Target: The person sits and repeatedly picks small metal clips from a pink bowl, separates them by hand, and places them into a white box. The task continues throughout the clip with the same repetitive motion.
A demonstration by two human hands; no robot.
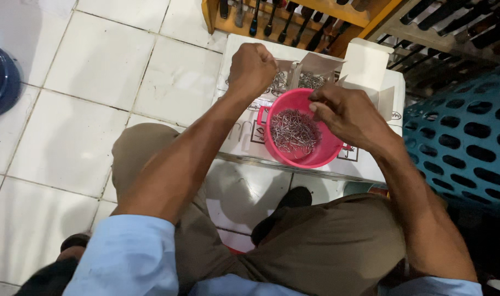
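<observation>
Sorting small metal nails: we find them heaped in a pink bowl on a white carton. Right hand pinches some at the rim; left hand is fisted above open boxes. Light, stiff, sharp, slippery; probably best gripped mid-shank.

A white cardboard box serves as the working surface, standing on a floor of white tiles with dark grout lines. On top of it sits a pink plastic bowl holding a heap of thin metal nails. Behind the bowl, also on the white box, are small open cartons with more nails, and a plain white carton just beside them.
</observation>
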